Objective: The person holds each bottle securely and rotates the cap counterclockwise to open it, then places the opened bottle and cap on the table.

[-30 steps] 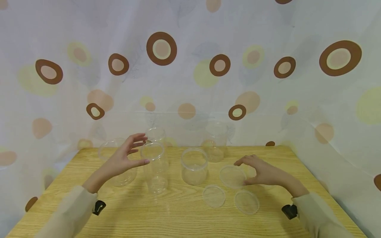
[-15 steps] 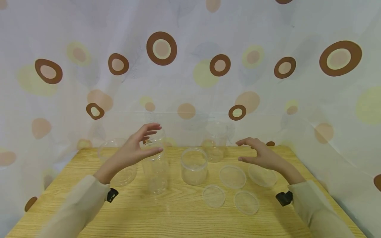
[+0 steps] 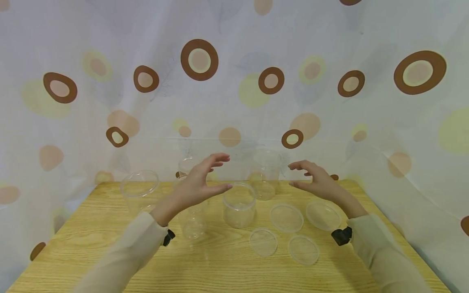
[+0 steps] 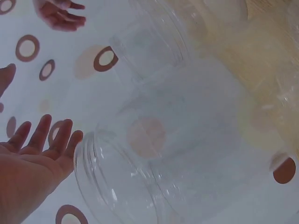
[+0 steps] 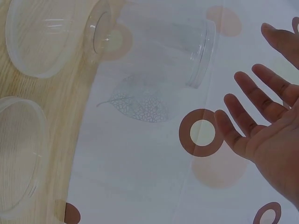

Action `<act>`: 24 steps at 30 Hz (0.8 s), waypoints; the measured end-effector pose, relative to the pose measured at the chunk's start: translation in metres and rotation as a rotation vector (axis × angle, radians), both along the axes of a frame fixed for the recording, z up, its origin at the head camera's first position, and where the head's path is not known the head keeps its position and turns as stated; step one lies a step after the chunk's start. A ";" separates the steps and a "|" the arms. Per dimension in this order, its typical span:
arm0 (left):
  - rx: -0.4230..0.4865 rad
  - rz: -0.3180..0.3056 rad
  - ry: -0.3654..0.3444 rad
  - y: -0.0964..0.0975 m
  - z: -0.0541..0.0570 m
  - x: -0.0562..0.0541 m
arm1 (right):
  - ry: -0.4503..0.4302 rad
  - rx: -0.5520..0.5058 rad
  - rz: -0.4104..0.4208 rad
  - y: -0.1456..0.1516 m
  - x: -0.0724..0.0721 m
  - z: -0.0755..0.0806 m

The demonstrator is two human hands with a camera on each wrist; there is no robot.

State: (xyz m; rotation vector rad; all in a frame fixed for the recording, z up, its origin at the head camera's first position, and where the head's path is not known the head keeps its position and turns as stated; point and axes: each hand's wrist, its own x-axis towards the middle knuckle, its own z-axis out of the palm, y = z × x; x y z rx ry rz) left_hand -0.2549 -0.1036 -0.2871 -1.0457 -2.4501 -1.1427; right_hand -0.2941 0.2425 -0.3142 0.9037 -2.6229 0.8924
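Note:
My left hand (image 3: 194, 183) hovers over the narrow clear jars on the left of centre, palm turned inward, fingers spread and holding nothing. Below it stands a tall narrow jar (image 3: 194, 228), partly hidden by the hand and wrist. Just right of its fingertips is a short wide clear jar (image 3: 239, 209). My right hand (image 3: 318, 181) is raised above two clear round lids, a nearer one (image 3: 287, 218) and one further right (image 3: 324, 216), with thumb and fingers apart and no object between. Behind and between the hands, a tall clear jar (image 3: 265, 175) stands lidless.
A large open clear jar (image 3: 140, 187) stands at the left, partly covered by my left sleeve. Two more lids lie in front, one at the centre (image 3: 263, 242) and one to its right (image 3: 304, 250). A patterned curtain (image 3: 234, 101) hangs behind the wooden table (image 3: 205, 272).
My left hand has moved right, from beside the narrow jars toward the short jar. My right hand has risen off the lids, uncovering the far-right one. Jars and lids have stayed put.

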 end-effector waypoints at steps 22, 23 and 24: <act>-0.064 0.187 -0.156 0.072 -0.060 -0.046 | -0.205 -0.208 -0.128 -0.009 -0.048 -0.024; -0.062 0.195 -0.169 0.075 -0.060 -0.048 | -0.226 -0.223 -0.133 -0.009 -0.050 -0.024; -0.059 0.201 -0.178 0.077 -0.061 -0.050 | -0.246 -0.238 -0.138 -0.009 -0.051 -0.024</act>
